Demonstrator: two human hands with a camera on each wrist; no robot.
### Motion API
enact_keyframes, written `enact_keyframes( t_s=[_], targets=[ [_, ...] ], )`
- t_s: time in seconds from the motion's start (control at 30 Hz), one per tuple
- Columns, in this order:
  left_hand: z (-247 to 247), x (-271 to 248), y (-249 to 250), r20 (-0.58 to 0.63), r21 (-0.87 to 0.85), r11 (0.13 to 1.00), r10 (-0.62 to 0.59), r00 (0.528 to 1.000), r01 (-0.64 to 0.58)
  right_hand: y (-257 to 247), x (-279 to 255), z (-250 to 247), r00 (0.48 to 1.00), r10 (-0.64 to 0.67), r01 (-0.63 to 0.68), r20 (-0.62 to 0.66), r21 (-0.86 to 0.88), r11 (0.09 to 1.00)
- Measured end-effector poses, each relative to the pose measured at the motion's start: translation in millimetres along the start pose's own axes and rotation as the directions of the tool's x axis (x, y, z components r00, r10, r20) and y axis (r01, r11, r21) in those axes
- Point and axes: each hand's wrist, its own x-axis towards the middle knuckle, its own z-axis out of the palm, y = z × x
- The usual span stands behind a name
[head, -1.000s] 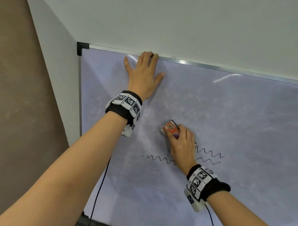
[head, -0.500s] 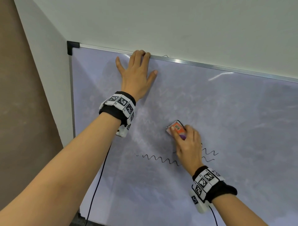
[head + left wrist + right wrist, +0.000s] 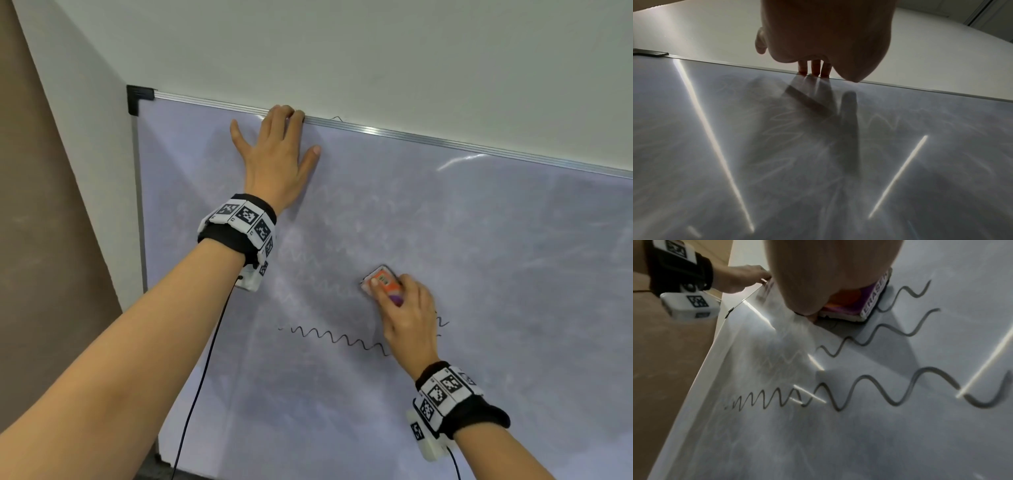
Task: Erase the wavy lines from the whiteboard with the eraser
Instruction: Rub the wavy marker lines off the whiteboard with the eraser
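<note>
Since a second ago your right hand (image 3: 407, 322) is carrying the eraser (image 3: 382, 281) rightward along the upper strokes, and the short upper lines showing past your knuckles are shrinking to stubs.

You are facing the whiteboard (image 3: 496, 260), which is filling most of the head view under its metal top rail (image 3: 445, 141). Its upper half is showing only grey smears and faint ghost zigzags, which I am reading as strokes already wiped.

Your left hand (image 3: 277, 161) is lying flat on the board near the top left corner, fingers straight and spread, holding nothing, the fingertips (image 3: 815, 68) reaching the rail. It is well apart from your right hand and seems to be bracing you.

Your right hand is gripping the eraser, fingers curled over its orange and purple back and pressing the pad side against the board, partway down the panel.

As for the wavy lines (image 3: 869, 394), the right wrist view is showing three dark strokes still standing: a long one lowest, a shorter one above it, and a remnant just beside the eraser's edge (image 3: 875, 293), touching or nearly so. From the head view the long line (image 3: 329, 337) is running left of your wrist, untouched.

So you are roughly midway, in my judgement: the top is going, and the two lower lines are still waiting.
</note>
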Motion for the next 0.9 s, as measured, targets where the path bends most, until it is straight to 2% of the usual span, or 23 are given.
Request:
enact_keyframes(
  t_s=[0.07,0.13,0.2,0.3,0.37,0.43,0.5,0.57,0.67,0.73,0.83,0.9],
  targets=[
    [1,0,2,-0.002,-0.002,1.000,-0.014,1.000,0.014,5,1,-2,0.999,0.036,-0.036,-0.039,0.008,0.999],
    [1,0,3,0.003,-0.003,1.000,-0.021,1.000,0.021,3,-7,1,0.999,0.018,-0.018,-0.034,0.006,1.000],
    [0,-1,5,0.014,0.007,1.000,-0.021,1.000,0.021,1,-28,9,0.998,-0.062,0.063,0.032,-0.019,0.998],
    [-1,-2,8,0.028,0.000,1.000,-0.018,0.999,0.018,2,-63,16,0.966,-0.191,0.200,0.177,-0.034,0.979],
    [-2,-4,11,0.032,0.003,1.000,-0.002,0.999,0.002,9,-63,13,0.947,-0.249,0.263,0.203,-0.042,0.964],
    [1,-6,18,0.051,0.014,0.999,0.030,0.998,-0.030,18,-48,4,0.966,-0.207,0.217,0.153,-0.048,0.975],
    [5,-9,27,0.068,0.027,0.997,0.065,0.996,-0.067,29,-29,-8,0.996,-0.069,0.072,0.059,-0.051,0.996],
    [8,-12,37,0.084,0.028,0.995,0.091,0.992,-0.094,38,-21,-14,1.000,0.020,-0.019,0.013,-0.040,0.999],
    [12,-11,43,0.066,0.016,0.997,0.080,0.995,-0.081,35,-30,-10,0.999,0.041,-0.041,0.000,-0.019,0.999],
    [12,-9,44,0.045,0.027,0.997,0.072,0.996,-0.073,31,-49,0,0.999,-0.022,0.023,0.032,-0.042,0.999],
    [11,-7,44,0.031,0.014,0.998,0.068,0.997,-0.069,33,-80,9,0.978,-0.147,0.157,0.149,-0.058,0.986],
    [10,-7,44,0.025,0.013,0.998,0.066,0.998,-0.066,40,-80,4,0.966,-0.196,0.207,0.166,-0.056,0.977]
  ],
)
